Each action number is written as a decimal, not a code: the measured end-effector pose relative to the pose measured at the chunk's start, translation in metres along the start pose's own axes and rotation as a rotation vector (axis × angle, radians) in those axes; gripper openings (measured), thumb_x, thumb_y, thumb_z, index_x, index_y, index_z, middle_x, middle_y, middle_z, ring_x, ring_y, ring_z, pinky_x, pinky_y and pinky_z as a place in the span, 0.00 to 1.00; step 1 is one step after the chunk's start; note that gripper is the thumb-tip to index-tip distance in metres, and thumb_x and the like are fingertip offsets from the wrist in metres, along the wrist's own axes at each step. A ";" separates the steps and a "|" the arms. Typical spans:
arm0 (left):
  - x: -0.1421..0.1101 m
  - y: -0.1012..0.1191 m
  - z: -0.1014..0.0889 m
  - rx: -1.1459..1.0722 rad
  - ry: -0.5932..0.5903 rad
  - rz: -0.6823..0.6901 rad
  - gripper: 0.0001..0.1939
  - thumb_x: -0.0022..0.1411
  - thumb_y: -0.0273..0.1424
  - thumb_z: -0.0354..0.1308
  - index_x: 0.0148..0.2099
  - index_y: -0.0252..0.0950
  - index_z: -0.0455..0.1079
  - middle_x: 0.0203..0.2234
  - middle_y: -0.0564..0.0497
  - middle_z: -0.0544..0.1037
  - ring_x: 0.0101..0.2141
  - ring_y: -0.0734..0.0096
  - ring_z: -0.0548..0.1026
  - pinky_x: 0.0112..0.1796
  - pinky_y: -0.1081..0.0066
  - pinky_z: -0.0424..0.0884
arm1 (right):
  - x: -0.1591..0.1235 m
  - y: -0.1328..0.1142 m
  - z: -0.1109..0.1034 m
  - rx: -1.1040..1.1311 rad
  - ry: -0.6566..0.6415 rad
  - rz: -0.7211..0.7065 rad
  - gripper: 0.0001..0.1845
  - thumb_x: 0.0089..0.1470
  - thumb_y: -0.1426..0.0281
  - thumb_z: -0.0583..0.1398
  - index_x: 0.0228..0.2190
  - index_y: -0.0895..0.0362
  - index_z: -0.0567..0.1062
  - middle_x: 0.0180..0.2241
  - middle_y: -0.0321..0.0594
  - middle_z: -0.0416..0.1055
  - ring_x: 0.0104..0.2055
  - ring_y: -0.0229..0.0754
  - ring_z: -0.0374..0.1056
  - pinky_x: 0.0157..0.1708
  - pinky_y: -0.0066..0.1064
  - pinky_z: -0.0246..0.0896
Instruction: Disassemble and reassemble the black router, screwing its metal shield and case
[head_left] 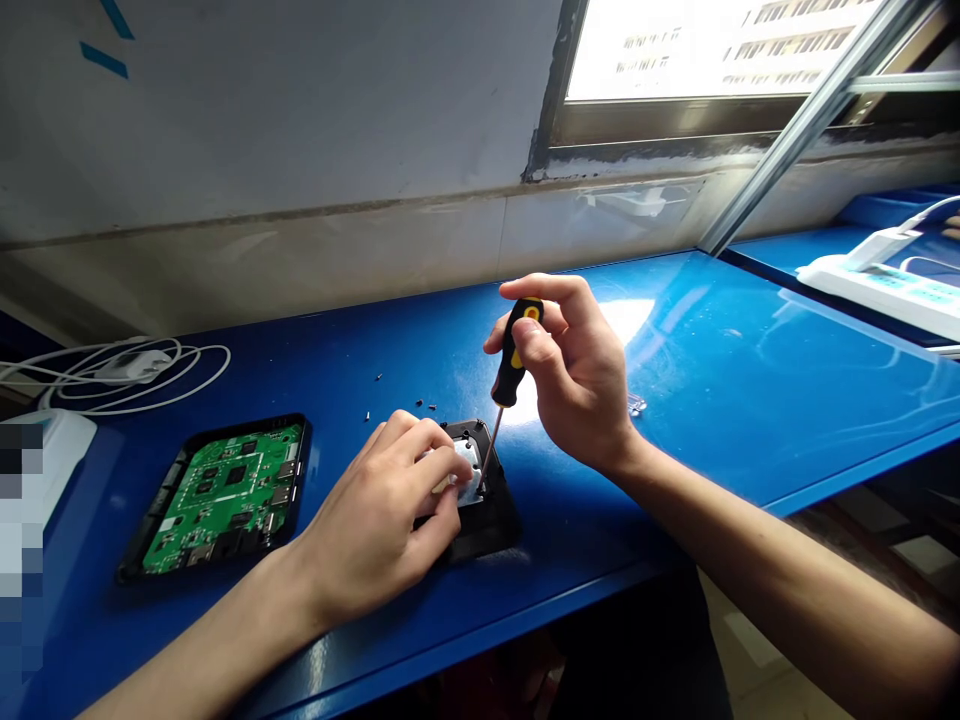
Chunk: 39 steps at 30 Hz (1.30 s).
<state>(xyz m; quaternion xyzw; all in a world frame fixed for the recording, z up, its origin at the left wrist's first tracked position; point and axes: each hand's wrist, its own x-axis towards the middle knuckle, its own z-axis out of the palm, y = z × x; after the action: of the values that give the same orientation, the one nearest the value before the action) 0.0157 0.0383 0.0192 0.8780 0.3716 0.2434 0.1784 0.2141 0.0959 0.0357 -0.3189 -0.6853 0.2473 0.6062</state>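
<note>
My right hand (577,375) grips a black-and-yellow screwdriver (512,365) by its handle. The shaft slants down, and its tip meets a silver metal plate (471,490) near the plate's right edge. That plate lies inside a black plastic cover (491,530) on the blue table. My left hand (390,500) is closed over the left side of the plate and cover, fingers curled together. Something small and pale shows between those fingers, too hidden to name. Left of the hands lies an open black case (304,440) with a green circuit board (232,490) in it.
Several small dark screws (420,403) lie on the blue table (750,400) behind the cover. A white cable coil (142,365) is at the back left. Small clear pieces (637,405) lie beyond my right wrist. A white power strip (885,280) stands far right, past a metal post (810,130).
</note>
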 end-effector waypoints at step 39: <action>0.002 0.001 0.004 -0.042 -0.037 -0.020 0.05 0.65 0.25 0.60 0.42 0.40 0.70 0.40 0.51 0.75 0.43 0.60 0.67 0.43 0.60 0.68 | 0.001 0.001 -0.003 0.018 0.014 -0.011 0.06 0.66 0.66 0.55 0.44 0.51 0.67 0.30 0.31 0.70 0.24 0.32 0.67 0.22 0.25 0.65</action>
<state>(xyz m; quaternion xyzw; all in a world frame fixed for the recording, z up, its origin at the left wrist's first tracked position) 0.0201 0.0388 0.0172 0.8745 0.3720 0.2332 0.2060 0.2175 0.0975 0.0363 -0.3116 -0.6805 0.2479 0.6152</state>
